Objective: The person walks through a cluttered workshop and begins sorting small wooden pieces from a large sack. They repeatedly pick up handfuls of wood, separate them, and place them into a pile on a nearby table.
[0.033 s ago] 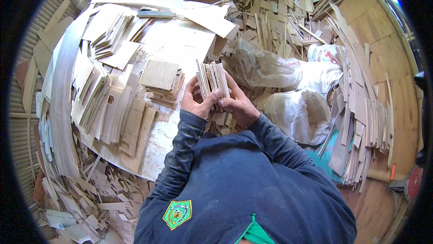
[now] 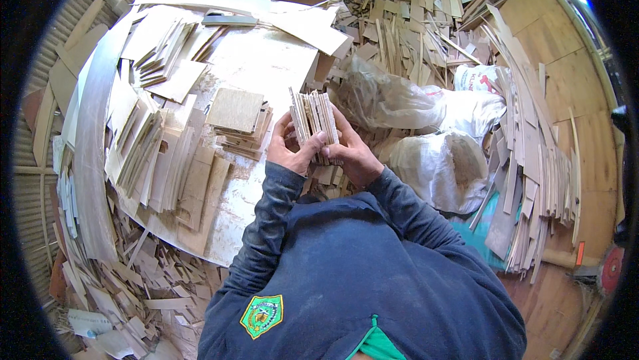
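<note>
Between my two hands is a bundle of thin plywood pieces, held on edge with their layered edges facing up. My left hand grips its left side, the thumb laid across the near edge. From the right, my right hand closes on the other side, its thumb close to the left one. Just left of my left hand, a small stack of square plywood pieces lies on the white worktable. The fingers behind the bundle are partly hidden.
Rows of leaning plywood offcuts stand on the table's left part. White sacks and a clear plastic bag lie at my right. Beyond them leans a pile of long strips. Scrap wood covers the floor at lower left.
</note>
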Demonstrator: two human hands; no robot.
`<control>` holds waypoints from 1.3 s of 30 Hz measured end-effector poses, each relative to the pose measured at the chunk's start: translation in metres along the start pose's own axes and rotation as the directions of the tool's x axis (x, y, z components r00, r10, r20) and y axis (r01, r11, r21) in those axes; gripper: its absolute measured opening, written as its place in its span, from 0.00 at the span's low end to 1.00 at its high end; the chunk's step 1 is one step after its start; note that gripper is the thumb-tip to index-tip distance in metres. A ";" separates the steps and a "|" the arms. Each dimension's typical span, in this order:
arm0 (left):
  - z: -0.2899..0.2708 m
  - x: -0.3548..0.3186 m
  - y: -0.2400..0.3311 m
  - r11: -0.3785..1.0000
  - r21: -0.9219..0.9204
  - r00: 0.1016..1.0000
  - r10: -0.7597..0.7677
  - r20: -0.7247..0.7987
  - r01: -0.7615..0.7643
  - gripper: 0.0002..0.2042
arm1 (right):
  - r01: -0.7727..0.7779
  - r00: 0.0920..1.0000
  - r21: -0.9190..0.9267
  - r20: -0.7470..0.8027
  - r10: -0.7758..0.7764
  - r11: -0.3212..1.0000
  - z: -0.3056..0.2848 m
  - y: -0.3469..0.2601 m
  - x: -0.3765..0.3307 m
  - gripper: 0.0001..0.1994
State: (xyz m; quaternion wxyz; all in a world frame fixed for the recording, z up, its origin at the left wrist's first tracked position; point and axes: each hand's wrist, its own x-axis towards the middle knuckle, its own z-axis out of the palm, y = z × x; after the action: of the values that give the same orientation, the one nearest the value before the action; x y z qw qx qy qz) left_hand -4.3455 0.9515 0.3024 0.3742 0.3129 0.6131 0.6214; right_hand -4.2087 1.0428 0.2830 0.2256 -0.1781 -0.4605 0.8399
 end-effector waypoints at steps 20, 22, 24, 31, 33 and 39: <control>-0.003 0.003 0.005 0.999 -0.044 0.999 -0.023 0.026 0.024 0.38 | 0.016 1.000 0.036 0.010 -0.016 0.999 0.005 -0.001 0.001 0.51; -0.003 0.002 0.004 0.998 -0.056 1.000 0.000 0.020 0.001 0.39 | 0.047 0.999 0.049 0.011 -0.048 0.998 0.006 0.001 0.003 0.51; -0.005 0.002 0.003 0.998 -0.064 1.000 0.007 0.011 -0.007 0.39 | 0.035 0.999 0.050 0.005 -0.036 0.998 0.006 0.001 0.004 0.51; -0.010 0.004 0.003 0.999 -0.033 1.000 -0.004 0.005 0.004 0.39 | 0.006 1.000 -0.040 0.011 -0.006 0.999 0.008 0.000 0.008 0.52; -0.012 0.005 0.003 1.000 -0.025 1.000 0.000 0.003 0.001 0.39 | 0.026 0.999 -0.055 0.023 -0.025 0.998 0.010 -0.001 0.010 0.52; -0.014 0.003 0.002 0.999 -0.036 0.999 0.013 -0.037 -0.014 0.37 | -0.050 0.997 -0.036 0.049 0.051 0.998 0.014 -0.008 0.010 0.55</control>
State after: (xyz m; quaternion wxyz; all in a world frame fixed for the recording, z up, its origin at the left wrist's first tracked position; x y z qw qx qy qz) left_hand -4.3596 0.9466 0.3034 0.3644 0.2988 0.6064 0.6405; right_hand -4.2226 1.0424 0.2967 0.1895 -0.1726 -0.4760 0.8413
